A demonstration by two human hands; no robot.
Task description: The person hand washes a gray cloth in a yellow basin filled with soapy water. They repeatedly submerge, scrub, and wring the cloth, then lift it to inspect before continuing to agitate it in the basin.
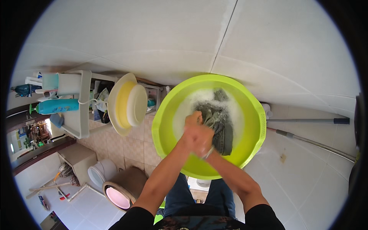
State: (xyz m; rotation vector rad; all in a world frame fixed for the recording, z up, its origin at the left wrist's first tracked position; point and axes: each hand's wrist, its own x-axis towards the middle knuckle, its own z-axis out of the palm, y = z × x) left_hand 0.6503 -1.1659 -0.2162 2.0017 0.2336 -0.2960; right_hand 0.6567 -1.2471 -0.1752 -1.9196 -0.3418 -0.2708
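A dark grey wet garment [223, 138] lies partly in foamy water inside a large lime-green basin [161, 136]. Over the basin's middle, my left hand [193, 120] is closed on a bunched part of the cloth. My right hand [203, 138] presses close against the left one, also closed around the garment, its fingers blurred by motion. A band circles my right wrist. White suds [237, 115] surround the cloth, and some of the garment is hidden beneath the hands.
Left of the basin, yellow and cream bowls [126, 103] hang beside a white shelf [85, 107] bearing a blue bottle [57, 106]. Buckets [102, 171] stand at lower left. Two poles [306, 121] lean at right, with a tiled wall [153, 34] behind.
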